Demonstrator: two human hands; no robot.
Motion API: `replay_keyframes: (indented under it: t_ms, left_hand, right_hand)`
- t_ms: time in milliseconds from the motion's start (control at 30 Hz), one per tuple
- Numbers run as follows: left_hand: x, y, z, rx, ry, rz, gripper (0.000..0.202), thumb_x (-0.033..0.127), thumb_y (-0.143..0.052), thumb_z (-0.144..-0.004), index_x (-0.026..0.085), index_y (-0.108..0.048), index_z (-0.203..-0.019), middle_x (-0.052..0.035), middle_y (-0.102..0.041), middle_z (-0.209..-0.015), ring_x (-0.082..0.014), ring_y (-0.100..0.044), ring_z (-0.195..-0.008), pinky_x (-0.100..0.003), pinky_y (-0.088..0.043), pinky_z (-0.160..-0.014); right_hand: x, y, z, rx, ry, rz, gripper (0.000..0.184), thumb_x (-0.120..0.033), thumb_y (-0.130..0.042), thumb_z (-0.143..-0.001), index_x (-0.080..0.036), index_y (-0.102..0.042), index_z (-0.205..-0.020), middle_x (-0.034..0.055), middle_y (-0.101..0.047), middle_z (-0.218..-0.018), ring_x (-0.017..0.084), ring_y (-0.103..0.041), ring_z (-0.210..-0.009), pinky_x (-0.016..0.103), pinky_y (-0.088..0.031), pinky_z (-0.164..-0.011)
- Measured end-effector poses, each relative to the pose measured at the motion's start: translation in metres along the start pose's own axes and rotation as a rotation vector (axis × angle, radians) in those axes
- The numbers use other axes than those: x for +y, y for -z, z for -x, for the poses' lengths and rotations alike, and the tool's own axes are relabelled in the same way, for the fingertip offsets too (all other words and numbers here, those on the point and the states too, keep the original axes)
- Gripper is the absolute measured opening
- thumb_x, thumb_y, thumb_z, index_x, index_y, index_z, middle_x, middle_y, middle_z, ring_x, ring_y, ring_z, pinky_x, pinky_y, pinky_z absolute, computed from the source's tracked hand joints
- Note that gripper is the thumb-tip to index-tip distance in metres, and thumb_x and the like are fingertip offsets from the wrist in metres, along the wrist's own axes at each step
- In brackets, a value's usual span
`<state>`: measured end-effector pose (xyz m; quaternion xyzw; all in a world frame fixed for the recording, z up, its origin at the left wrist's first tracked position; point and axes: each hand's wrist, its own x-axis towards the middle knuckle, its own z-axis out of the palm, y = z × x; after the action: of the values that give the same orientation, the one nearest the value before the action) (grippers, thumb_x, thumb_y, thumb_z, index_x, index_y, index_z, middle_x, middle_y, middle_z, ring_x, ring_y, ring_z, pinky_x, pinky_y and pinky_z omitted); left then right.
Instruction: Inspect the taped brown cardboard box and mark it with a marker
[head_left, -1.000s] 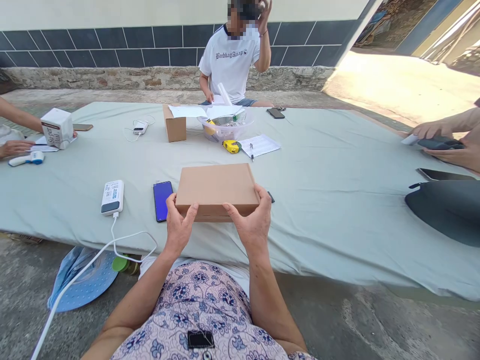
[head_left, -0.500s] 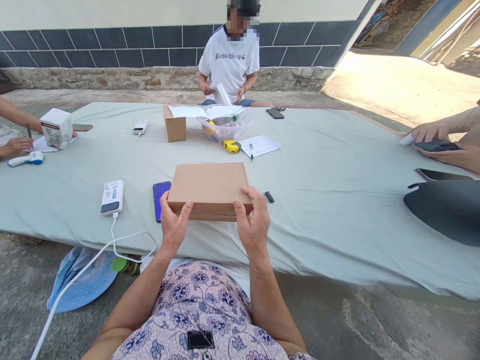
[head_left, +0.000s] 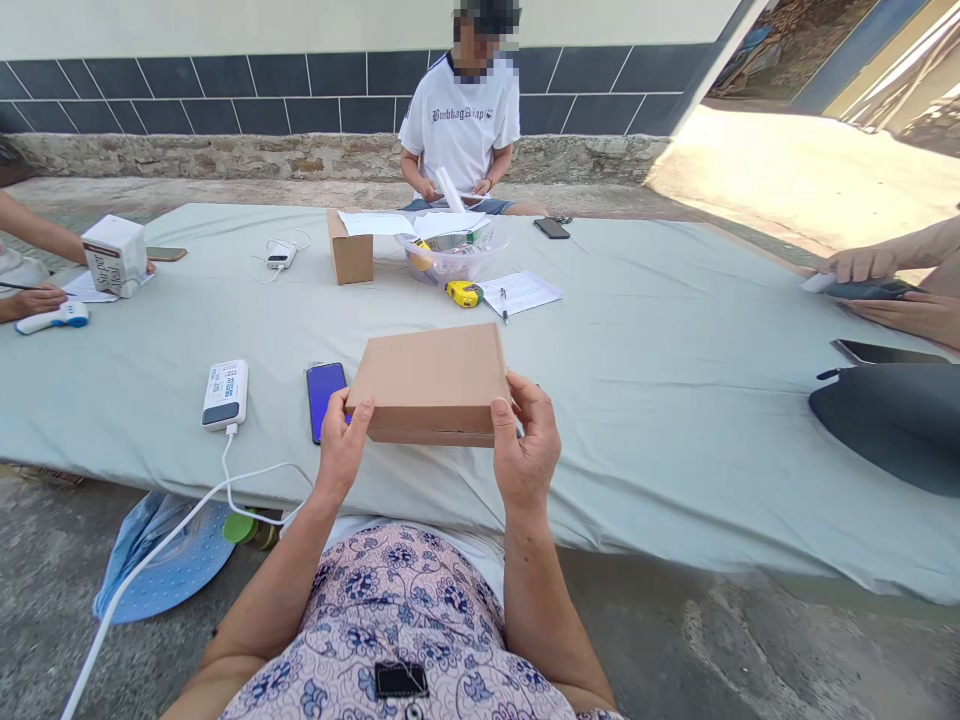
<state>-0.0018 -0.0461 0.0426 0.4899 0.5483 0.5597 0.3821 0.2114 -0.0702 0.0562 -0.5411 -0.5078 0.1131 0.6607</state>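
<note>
A closed brown cardboard box (head_left: 431, 370) is held between my two hands over the near part of the table. My left hand (head_left: 343, 448) grips its left end, thumb on the near side and fingers largely hidden behind the edge. On the right end, my right hand (head_left: 529, 440) presses its thumb against the near side, with the fingers bent round the corner. Just left of the box lies a phone (head_left: 324, 400) with a blue screen, close to my left fingers. A white power bank (head_left: 225, 393) with a cable lies further left.
Beyond the box are a yellow tape measure (head_left: 464, 293), a written sheet (head_left: 529, 292) with a pen, a clear plastic basin (head_left: 450, 262) and an open carton (head_left: 352, 260). A black cap (head_left: 892, 420) lies right. Other people sit across and at both ends of the cloth-covered table (head_left: 675, 420).
The box has shifted slightly right and tilted, its right end higher. My right hand has moved right along with it. The person opposite has brought their hands closer together.
</note>
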Motion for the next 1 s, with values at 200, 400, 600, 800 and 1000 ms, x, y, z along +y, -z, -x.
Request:
replay_keyframes:
  t_ms: [200,400,600,800,1000]
  left_hand:
    - [0.007,0.000,0.004,0.049,0.063,-0.134,0.098,0.062,-0.077,-0.078,0.023,-0.033,-0.156,-0.0160,-0.055,-0.139,-0.0325,-0.057,-0.129,-0.045,-0.048,-0.106]
    - [0.010,-0.003,0.007,-0.014,-0.014,-0.293,0.109,0.060,-0.085,-0.068,0.023,-0.036,-0.158,-0.0190,-0.044,-0.155,-0.0382,-0.039,-0.148,-0.053,-0.039,-0.119]
    - [0.006,-0.001,0.004,-0.035,-0.027,-0.274,0.077,0.063,-0.075,-0.079,0.025,-0.057,-0.143,-0.0159,-0.053,-0.144,-0.0340,-0.049,-0.139,-0.049,-0.043,-0.114]
    - [0.000,0.001,-0.001,0.011,-0.075,-0.137,0.044,0.053,-0.057,-0.096,0.022,-0.068,-0.125,-0.0122,-0.066,-0.132,-0.0269,-0.060,-0.122,-0.041,-0.049,-0.103]
    - [-0.008,-0.001,-0.004,0.007,-0.029,-0.066,0.040,0.048,-0.053,-0.097,0.021,-0.069,-0.122,-0.0116,-0.069,-0.127,-0.0249,-0.064,-0.113,-0.032,-0.055,-0.080]
  right_hand:
    - [-0.011,0.000,0.003,-0.027,0.128,0.048,0.034,-0.039,-0.064,-0.097,-0.024,-0.065,-0.127,0.0126,-0.073,-0.131,0.027,-0.069,-0.125,0.045,-0.058,-0.100]
    - [-0.020,-0.001,0.005,-0.062,0.283,0.115,0.033,-0.033,-0.067,-0.095,-0.025,-0.065,-0.127,0.0139,-0.073,-0.134,0.028,-0.068,-0.128,0.048,-0.057,-0.105]
    - [-0.025,0.003,0.003,-0.081,0.361,0.121,0.034,-0.030,-0.067,-0.096,-0.025,-0.065,-0.129,0.0132,-0.072,-0.134,0.027,-0.067,-0.128,0.049,-0.055,-0.107]
    - [-0.019,0.013,-0.002,-0.086,0.231,0.115,0.034,-0.035,-0.060,-0.099,-0.028,-0.066,-0.133,0.0107,-0.072,-0.137,0.028,-0.065,-0.130,0.050,-0.054,-0.107]
    - [-0.016,0.017,-0.005,-0.117,0.219,0.076,0.035,-0.034,-0.057,-0.101,-0.029,-0.067,-0.135,0.0082,-0.072,-0.139,0.027,-0.065,-0.133,0.050,-0.053,-0.111]
